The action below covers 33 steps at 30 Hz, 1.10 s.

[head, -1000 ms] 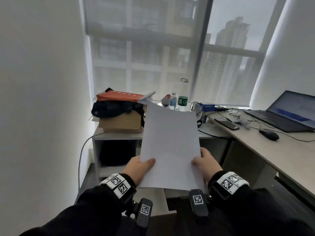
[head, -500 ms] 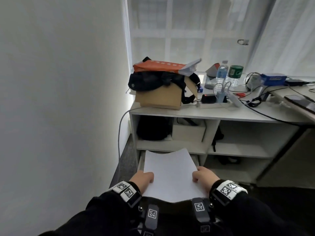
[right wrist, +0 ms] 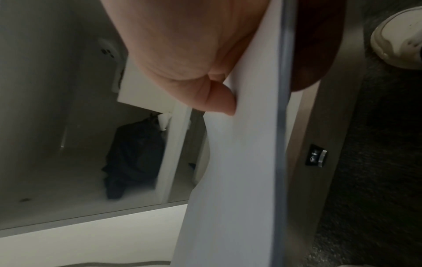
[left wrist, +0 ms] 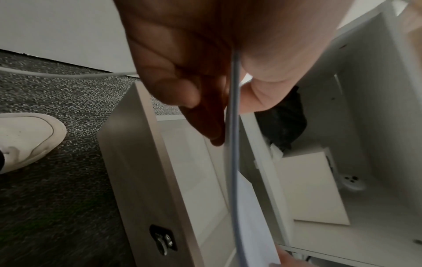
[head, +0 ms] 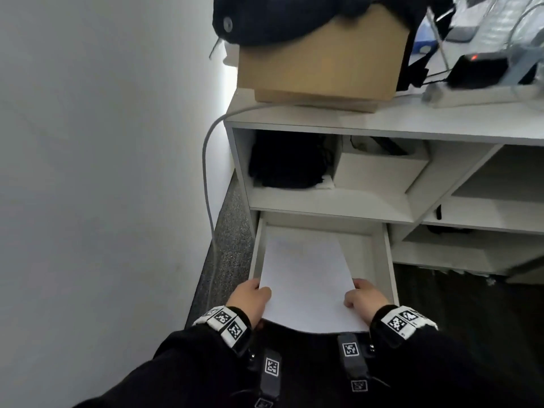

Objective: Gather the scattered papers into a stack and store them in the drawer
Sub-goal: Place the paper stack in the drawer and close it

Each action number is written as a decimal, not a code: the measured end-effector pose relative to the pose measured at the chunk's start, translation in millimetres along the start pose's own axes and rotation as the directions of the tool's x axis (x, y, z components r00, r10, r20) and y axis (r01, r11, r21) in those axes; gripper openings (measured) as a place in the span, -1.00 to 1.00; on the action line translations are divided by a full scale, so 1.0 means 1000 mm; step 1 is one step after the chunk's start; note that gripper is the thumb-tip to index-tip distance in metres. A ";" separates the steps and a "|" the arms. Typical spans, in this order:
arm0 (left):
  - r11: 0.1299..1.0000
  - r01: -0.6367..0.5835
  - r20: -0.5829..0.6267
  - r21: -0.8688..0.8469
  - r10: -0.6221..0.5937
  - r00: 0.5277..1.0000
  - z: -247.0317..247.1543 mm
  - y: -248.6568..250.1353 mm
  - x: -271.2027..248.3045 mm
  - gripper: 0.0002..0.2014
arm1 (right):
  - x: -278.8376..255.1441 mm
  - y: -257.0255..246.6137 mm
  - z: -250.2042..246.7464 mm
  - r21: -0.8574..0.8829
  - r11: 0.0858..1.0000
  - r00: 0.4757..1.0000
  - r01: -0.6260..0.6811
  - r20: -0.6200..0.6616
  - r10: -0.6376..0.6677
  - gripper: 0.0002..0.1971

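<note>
A white stack of papers (head: 306, 278) hangs flat over the open drawer (head: 368, 257) at the bottom of the shelf unit, its far end inside the drawer. My left hand (head: 250, 298) pinches the stack's near left edge, thumb on top. My right hand (head: 365, 298) pinches the near right edge the same way. The left wrist view shows the stack's edge (left wrist: 235, 144) between thumb and fingers above the drawer front (left wrist: 141, 171). In the right wrist view my thumb presses on the papers (right wrist: 242, 162) beside the drawer front (right wrist: 319, 144) with its lock.
A cardboard box (head: 321, 63) with dark cloth on it sits on the shelf top (head: 382, 122). A black bag (head: 282, 163) and a white box (head: 376, 172) fill the shelf above the drawer. A grey cable (head: 206, 184) runs down by the wall. White shoe (left wrist: 25, 139) on carpet.
Both hands have lowered the stack from chest height down over the open drawer. The view has dropped from the window and desk to the shelf unit and drawer.
</note>
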<state>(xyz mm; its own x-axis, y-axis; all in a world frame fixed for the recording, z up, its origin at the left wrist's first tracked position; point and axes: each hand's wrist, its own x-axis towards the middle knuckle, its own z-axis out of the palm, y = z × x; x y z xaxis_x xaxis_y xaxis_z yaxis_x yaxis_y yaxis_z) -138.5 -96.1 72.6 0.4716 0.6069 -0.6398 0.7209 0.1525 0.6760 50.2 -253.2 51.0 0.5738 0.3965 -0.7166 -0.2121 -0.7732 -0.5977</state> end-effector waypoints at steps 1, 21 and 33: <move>1.000 0.024 0.002 -0.012 -0.023 1.000 0.002 -0.004 0.014 -0.69 | 0.016 0.005 0.004 0.008 1.000 1.000 -0.022 0.007 0.022 -0.34; 0.903 0.364 0.059 -0.230 -0.360 0.931 0.044 -0.047 0.191 -0.61 | 0.164 0.037 0.039 0.152 0.964 0.973 -0.220 0.098 0.207 -0.63; 0.861 0.412 0.024 -0.299 -0.425 0.905 0.045 -0.044 0.193 -0.56 | 0.155 0.037 0.038 0.217 0.931 0.948 -0.294 0.191 0.255 -0.53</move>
<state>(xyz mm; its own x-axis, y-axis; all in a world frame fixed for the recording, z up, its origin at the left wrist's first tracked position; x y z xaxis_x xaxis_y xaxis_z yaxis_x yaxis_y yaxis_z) -56.7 -21.1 -96.9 0.1328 0.4656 -0.8750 0.6632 0.6143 0.4276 101.2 -200.8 -96.0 0.3389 0.2729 -0.9004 -0.5379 -0.7290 -0.4234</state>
